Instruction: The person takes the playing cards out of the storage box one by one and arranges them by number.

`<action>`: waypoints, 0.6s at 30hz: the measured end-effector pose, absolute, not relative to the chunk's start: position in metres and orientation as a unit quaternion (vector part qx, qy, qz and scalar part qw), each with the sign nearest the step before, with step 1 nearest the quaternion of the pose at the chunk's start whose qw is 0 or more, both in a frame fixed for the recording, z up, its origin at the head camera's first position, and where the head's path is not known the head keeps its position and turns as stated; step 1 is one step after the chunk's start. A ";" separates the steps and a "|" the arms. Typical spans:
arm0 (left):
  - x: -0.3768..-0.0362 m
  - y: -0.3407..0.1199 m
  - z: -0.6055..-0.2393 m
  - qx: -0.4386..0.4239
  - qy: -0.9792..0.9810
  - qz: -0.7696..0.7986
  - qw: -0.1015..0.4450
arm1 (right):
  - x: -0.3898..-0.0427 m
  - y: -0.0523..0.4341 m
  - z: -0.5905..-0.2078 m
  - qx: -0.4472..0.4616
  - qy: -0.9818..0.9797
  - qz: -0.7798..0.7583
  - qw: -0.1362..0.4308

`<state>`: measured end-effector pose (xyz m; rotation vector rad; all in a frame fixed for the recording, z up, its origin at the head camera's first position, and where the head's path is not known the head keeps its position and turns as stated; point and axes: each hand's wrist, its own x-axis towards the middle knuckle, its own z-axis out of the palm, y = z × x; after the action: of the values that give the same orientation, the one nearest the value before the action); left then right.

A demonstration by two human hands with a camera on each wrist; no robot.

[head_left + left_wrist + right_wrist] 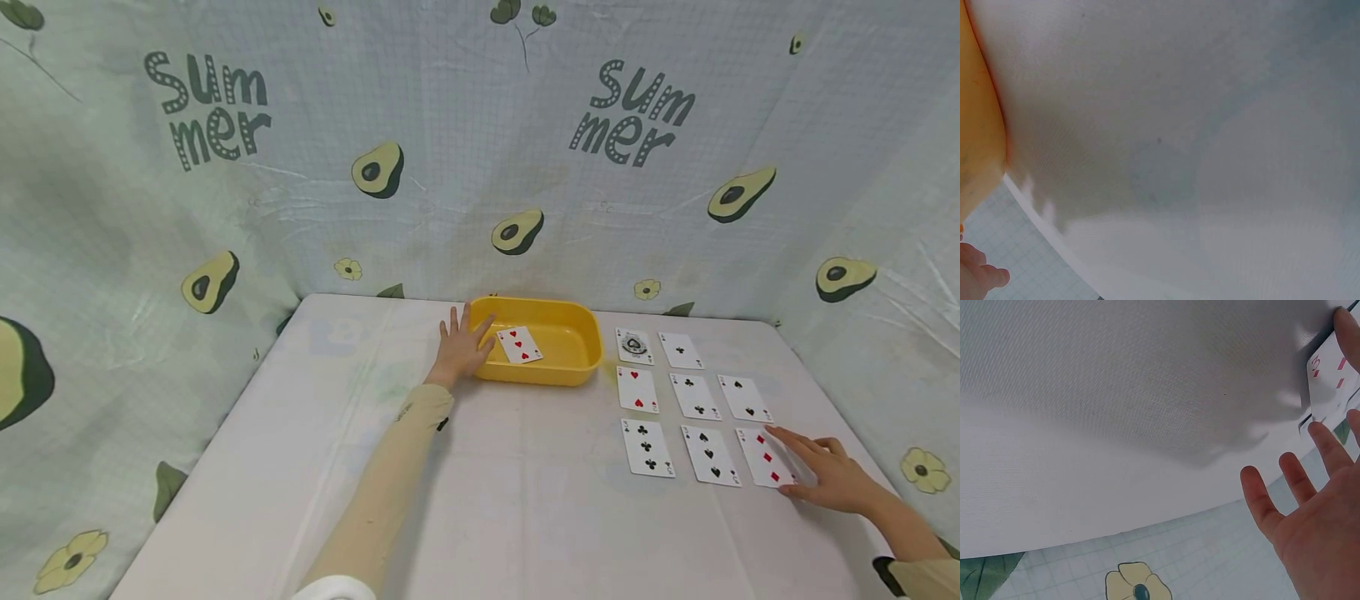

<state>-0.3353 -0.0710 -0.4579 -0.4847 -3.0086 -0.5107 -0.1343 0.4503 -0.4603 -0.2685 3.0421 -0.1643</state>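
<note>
With fingers spread and fairly straight, my left hand (459, 350) rests on the left rim of a yellow tray (585, 342); its thumb reaches over the inside. A three of hearts (519, 344) lies face up in that tray. At the right, my right hand (836, 475) holds a three of diamonds (767, 458) by its opposite ends, thumb at the near edge and forefinger at the far corner. The right wrist view shows part of this card (1329, 381) between the thumb and the fingers, with the other fingers spread apart.
Left of the right hand lie a three of spades (711, 456) and a three of clubs (647, 448). Behind them are the two of hearts (637, 390), clubs (695, 396) and spades (744, 398), then the ace of spades (634, 347) and clubs (681, 351). Printed cloth surrounds the table.
</note>
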 end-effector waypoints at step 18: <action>-0.335 -0.070 -0.459 -0.155 -0.975 -0.159 0.025 | -0.139 0.446 -0.456 -0.088 0.995 -0.052 0.022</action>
<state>-0.3345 -0.0703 -0.4587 -0.4797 -3.0134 -0.4925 -0.1394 0.4456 -0.4563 -0.2736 3.0816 -0.1603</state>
